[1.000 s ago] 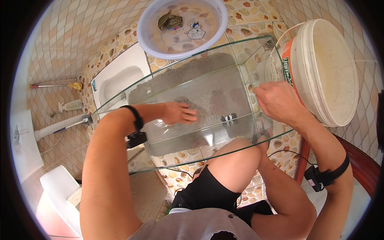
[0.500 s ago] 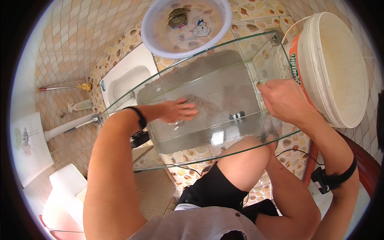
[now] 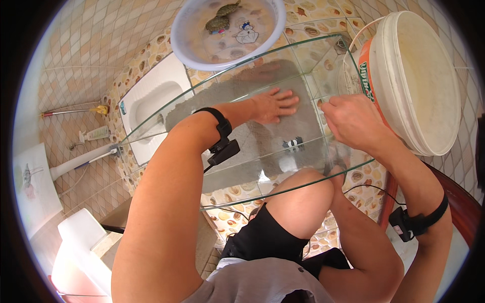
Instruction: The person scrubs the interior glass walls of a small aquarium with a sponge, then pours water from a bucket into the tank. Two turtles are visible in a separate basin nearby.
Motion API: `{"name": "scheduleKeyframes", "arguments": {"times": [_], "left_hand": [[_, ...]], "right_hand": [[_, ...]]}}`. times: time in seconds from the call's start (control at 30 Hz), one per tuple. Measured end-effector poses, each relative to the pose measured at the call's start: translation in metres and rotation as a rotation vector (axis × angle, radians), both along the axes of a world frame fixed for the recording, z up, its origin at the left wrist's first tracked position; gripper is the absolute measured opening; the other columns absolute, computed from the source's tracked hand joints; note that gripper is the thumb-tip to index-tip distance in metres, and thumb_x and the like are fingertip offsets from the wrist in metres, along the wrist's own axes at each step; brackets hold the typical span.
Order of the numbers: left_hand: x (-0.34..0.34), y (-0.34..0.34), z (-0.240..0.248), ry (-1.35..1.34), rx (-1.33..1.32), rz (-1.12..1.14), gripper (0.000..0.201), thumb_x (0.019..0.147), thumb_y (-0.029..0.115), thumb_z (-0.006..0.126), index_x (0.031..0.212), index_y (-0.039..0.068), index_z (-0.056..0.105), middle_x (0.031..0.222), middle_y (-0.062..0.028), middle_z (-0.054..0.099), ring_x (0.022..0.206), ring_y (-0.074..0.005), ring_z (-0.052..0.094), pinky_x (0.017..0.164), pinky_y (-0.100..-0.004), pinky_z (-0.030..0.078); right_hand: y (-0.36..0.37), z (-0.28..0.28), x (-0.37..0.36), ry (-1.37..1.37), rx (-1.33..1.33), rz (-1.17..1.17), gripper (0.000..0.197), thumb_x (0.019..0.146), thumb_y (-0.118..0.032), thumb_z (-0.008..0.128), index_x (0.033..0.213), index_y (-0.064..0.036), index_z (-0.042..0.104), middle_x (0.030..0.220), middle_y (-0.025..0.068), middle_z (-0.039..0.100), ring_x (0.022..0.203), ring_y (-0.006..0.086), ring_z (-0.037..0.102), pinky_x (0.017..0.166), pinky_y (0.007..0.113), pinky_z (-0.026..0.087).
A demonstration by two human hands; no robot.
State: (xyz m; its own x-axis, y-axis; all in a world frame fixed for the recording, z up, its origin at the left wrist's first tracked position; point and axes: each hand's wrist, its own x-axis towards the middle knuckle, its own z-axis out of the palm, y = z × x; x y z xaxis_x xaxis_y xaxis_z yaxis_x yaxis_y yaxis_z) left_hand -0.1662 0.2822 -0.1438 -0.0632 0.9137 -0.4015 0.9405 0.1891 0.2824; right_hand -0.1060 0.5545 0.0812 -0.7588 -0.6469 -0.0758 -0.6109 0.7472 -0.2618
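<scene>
A rectangular glass tank (image 3: 222, 78) with a green-tinted rim stands before me, its bottom covered in grey sand (image 3: 232, 146). Over the sand, toward the tank's far right, my left hand (image 3: 273, 106) is stretched out palm down with fingers spread; whether it presses on the sand I cannot tell. My right hand (image 3: 353, 121) is closed in a fist at the tank's right end, and its curled fingers hide whatever they may hold. Between the hands and my knee is a small black-and-white panda figure (image 3: 293, 144) inside the tank.
Beyond the tank, a pale basin (image 3: 177, 48) holds turtles (image 3: 218, 23). A white bucket (image 3: 429, 86) stands at the right. A squat toilet (image 3: 139, 101) is to the left, with a spray bottle (image 3: 97, 133) and a grey-white pipe (image 3: 81, 160) past it.
My left hand has swept right and away from me across the sand, its fingers spreading. My right hand stays closed at the tank's end. A second turtle now shows in the basin.
</scene>
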Motion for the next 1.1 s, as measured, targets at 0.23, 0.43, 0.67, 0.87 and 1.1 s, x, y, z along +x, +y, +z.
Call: {"name": "scheduleKeyframes", "arguments": {"times": [0.23, 0.43, 0.67, 0.87, 1.1], "left_hand": [[0.047, -0.065, 0.005, -0.202, 0.042, -0.176, 0.066, 0.099, 0.031, 0.060, 0.158, 0.019, 0.032, 0.172, -0.0055, 0.015, 0.159, -0.0306, 0.011, 0.127, -0.0563, 0.018], [0.008, 0.085, -0.005, -0.081, 0.085, -0.086, 0.073, 0.090, 0.025, 0.065, 0.157, 0.019, 0.036, 0.170, -0.0024, 0.023, 0.157, -0.0281, 0.020, 0.126, -0.0547, 0.022], [0.060, 0.027, -0.012, -0.124, 0.073, -0.281, 0.069, 0.092, 0.014, 0.056, 0.158, 0.019, 0.038, 0.170, 0.0000, 0.025, 0.158, -0.0259, 0.020, 0.127, -0.0521, 0.021], [0.094, -0.187, 0.038, -0.108, -0.314, -0.436, 0.070, 0.094, 0.013, 0.056, 0.160, 0.022, 0.033, 0.173, 0.0066, 0.013, 0.160, -0.0239, 0.013, 0.129, -0.0517, 0.022], [0.091, -0.288, 0.073, -0.158, -0.720, 0.015, 0.085, 0.087, 0.006, 0.066, 0.162, 0.021, 0.029, 0.174, 0.0049, 0.006, 0.160, -0.0284, 0.012, 0.126, -0.0475, 0.030]], "right_hand": [[0.000, 0.002, 0.000, -0.030, 0.061, -0.003, 0.008, 0.084, -0.011, 0.068, 0.088, -0.0047, 0.065, 0.079, 0.0104, 0.065, 0.076, 0.0317, 0.068, 0.065, 0.044, 0.054], [0.001, 0.002, -0.002, -0.051, 0.082, -0.019, 0.010, 0.080, -0.011, 0.068, 0.088, -0.0042, 0.068, 0.084, 0.0125, 0.070, 0.079, 0.0330, 0.071, 0.068, 0.044, 0.057], [-0.001, 0.001, -0.001, -0.053, 0.061, -0.044, 0.009, 0.082, -0.013, 0.067, 0.085, -0.0048, 0.069, 0.085, 0.0121, 0.070, 0.081, 0.0332, 0.071, 0.071, 0.045, 0.057], [-0.004, 0.008, 0.001, -0.025, 0.069, -0.014, 0.007, 0.086, -0.011, 0.067, 0.084, -0.0048, 0.065, 0.079, 0.0118, 0.065, 0.078, 0.0351, 0.068, 0.069, 0.048, 0.054], [-0.014, 0.023, -0.005, -0.208, -0.080, -0.137, 0.011, 0.087, -0.012, 0.064, 0.089, -0.0035, 0.071, 0.084, 0.0167, 0.071, 0.084, 0.0369, 0.069, 0.074, 0.049, 0.055]]}}
